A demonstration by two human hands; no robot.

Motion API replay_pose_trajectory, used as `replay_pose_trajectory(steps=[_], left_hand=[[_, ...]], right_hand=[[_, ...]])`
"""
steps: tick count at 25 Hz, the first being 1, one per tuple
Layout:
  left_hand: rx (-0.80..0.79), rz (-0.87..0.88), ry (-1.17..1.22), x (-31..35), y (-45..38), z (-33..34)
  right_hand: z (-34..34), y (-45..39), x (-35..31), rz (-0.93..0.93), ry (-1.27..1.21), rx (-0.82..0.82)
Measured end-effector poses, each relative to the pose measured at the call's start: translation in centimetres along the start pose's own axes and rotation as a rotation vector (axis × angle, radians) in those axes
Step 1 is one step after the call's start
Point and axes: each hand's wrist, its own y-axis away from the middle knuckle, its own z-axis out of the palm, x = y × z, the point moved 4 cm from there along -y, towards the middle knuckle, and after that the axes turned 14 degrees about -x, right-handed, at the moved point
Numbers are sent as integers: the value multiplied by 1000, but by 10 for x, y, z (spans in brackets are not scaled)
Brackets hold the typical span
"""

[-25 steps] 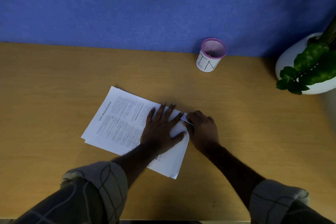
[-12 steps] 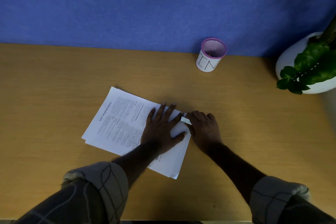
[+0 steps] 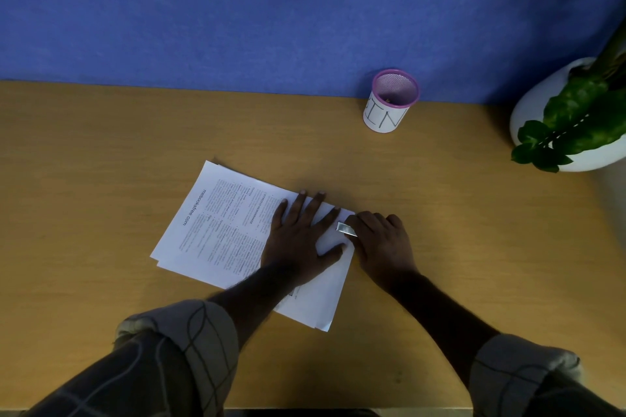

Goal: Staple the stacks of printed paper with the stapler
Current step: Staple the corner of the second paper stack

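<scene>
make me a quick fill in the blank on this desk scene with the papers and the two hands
1. The left hand presses flat on the stack of printed ____.
2. The right hand grips a small silver stapler at the stack's ____ corner, nearest the cup.
3. The mesh cup by the wall has a ____ rim.
4. The potted plant stands at the desk's far ____ side.

Missing words: paper; far right; pink; right

Desk [image 3: 101, 179]: you see a wood-grain top, smooth, low sheen.
Stack of printed paper [image 3: 220, 223]: matt white paper.
Stapler [image 3: 346, 229]: you see a bright, glossy metal face.
Pen cup [image 3: 389, 101]: fine mesh, pink rim, paper label.
Wall panel [image 3: 237, 10]: matt blue, felt-like.
Plant pot [image 3: 528, 112]: smooth white.
Sleeves [image 3: 189, 342]: woven cloth.
</scene>
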Motion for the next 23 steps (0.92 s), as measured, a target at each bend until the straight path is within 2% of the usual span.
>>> replay_pose_trajectory(steps=[4, 8, 14, 19, 21, 23], left_hand=[[-19, 6, -18, 0, 1, 0], [-40, -8, -22, 0, 0, -2], [-39, -6, -28, -1, 1, -2], [-24, -26, -7, -1, 0, 0], [-20, -26, -7, -1, -1, 1], [-14, -21, -4, -1, -1, 0]], right_hand=[[3, 2, -6, -52, 26, -35], [3, 9, -1, 10, -20, -72], [-6, 7, 20, 239, -187, -72], [-13, -3, 32, 400, -213, -121], [-16, -8, 28, 388, -156, -110], [-19, -18, 16, 300, -90, -122]])
